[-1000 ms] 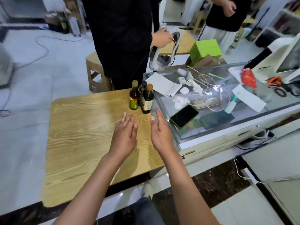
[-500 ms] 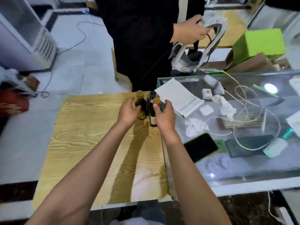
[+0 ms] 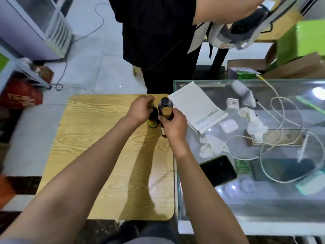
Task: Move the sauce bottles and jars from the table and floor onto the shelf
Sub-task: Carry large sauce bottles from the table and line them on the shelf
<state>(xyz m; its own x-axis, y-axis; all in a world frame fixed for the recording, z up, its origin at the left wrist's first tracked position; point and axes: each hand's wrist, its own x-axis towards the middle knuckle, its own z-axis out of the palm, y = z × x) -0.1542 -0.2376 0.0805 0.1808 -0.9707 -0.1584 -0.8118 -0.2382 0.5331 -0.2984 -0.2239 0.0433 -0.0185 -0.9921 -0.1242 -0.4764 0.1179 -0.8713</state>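
1. Three dark bottles cluster at the far edge of my wooden surface [image 3: 91, 155].
2. My left hand [image 3: 139, 110] wraps the green-labelled bottle [image 3: 152, 121]; my right hand [image 3: 174, 126] clasps the gold-capped bottle [image 3: 166, 112].
3. Pickup step, I judge; next, lift both straight up, sparing the black-capped bottle [image 3: 165, 103].

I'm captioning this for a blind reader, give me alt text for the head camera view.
Left hand grips a green-labelled bottle and right hand grips a gold-capped bottle on a wooden table, beside a cluttered glass counter.
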